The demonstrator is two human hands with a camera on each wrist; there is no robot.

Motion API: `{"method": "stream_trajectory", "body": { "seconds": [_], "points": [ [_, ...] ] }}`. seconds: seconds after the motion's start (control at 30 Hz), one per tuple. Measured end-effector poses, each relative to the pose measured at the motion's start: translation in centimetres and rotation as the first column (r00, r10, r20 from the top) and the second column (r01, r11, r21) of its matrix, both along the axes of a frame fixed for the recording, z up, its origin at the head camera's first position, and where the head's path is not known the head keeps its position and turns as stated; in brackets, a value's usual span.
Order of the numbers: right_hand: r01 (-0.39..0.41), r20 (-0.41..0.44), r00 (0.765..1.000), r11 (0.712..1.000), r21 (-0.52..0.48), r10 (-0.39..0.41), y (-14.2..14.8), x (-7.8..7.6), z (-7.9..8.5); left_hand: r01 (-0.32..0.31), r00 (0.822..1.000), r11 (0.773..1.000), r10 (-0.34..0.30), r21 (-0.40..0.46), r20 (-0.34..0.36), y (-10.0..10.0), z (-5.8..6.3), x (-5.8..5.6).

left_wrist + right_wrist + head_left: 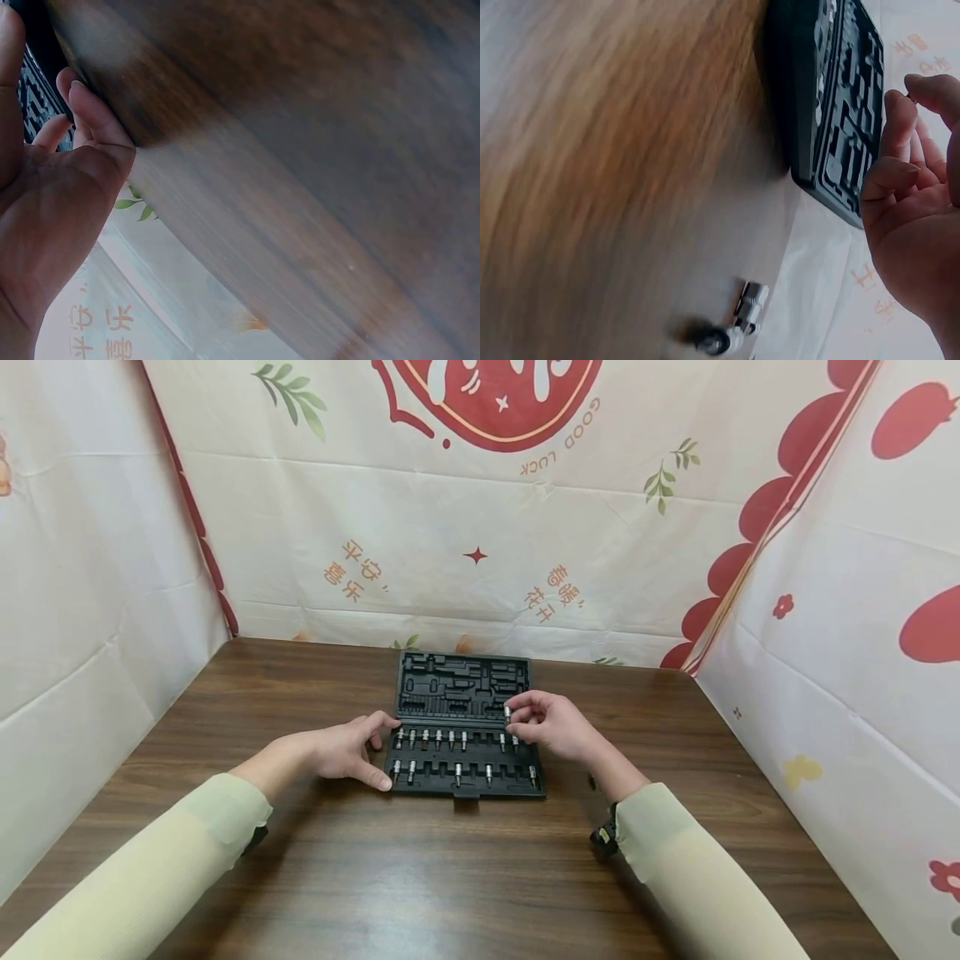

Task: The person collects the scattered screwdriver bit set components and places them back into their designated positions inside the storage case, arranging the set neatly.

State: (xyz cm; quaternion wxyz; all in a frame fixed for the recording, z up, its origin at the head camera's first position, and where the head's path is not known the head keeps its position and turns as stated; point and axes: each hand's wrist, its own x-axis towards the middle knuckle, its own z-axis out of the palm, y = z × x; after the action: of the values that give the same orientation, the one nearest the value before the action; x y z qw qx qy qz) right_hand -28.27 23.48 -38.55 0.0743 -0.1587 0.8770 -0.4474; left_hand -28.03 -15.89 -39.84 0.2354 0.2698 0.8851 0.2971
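Bit case [431, 790]: unfolded on the brown table [420, 877], between the two hands, with its moulded lid [465, 681] on the far side and its lower tray on the near side.
Left hand [347, 752]: spread along the case's left edge, thumb at the near corner and fingertips by the hinge; light pressure there should be enough to stop the case from sliding.
Back-row bits [438, 740]: stood in slots, six grouped on the left and two by the right hand, with a gap between; these two should not be knocked by the knuckles.
Front-row bits [458, 774]: set more sparsely, with vacant slots between them.
Held bit [507, 715]: raised above the hinge side of the tray, roughly upright; it is best kept in line with the slots and moved straight, without twisting.
Right hand [557, 725]: thumb and index pinched on that bit; a gentle grip is called for.
Loose metal pieces [751, 300]: seen right of the case; exact type cannot be told.
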Motion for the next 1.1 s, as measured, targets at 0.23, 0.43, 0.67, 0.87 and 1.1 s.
{"method": "stream_trajectory", "body": {
  "seconds": [0.23, 0.43, 0.67, 0.87, 1.1],
  "points": [
    [-0.039, -0.045, 0.998, 0.996, 0.084, 0.043, -1.6, -0.3, -0.8, 0.002, 1.000, 1.000, -0.002, -0.003, 0.003, 0.0, 0.0, 0.1],
    [-0.055, -0.049, 0.997, 0.989, 0.136, 0.062, -2.8, -0.4, -1.1, -0.006, 1.000, 1.000, 0.006, -0.001, 0.000, 0.0, 0.0, 0.2],
    [-0.069, -0.043, 0.996, 0.984, 0.167, 0.077, -3.5, -0.5, -1.4, 0.000, 1.000, 1.000, 0.000, 0.002, -0.007, 0.1, 0.1, 0.2],
    [-0.099, -0.016, 0.994, 0.971, 0.216, 0.105, -4.0, -0.7, -1.6, -0.004, 1.000, 1.000, 0.004, -0.003, -0.001, 0.0, 0.3, 0.4],
    [-0.087, 0.000, 0.996, 0.963, 0.256, 0.090, -4.4, -0.6, -1.6, -0.004, 1.000, 1.000, 0.004, -0.008, -0.003, 0.1, 0.3, 0.3]
  ]
}}
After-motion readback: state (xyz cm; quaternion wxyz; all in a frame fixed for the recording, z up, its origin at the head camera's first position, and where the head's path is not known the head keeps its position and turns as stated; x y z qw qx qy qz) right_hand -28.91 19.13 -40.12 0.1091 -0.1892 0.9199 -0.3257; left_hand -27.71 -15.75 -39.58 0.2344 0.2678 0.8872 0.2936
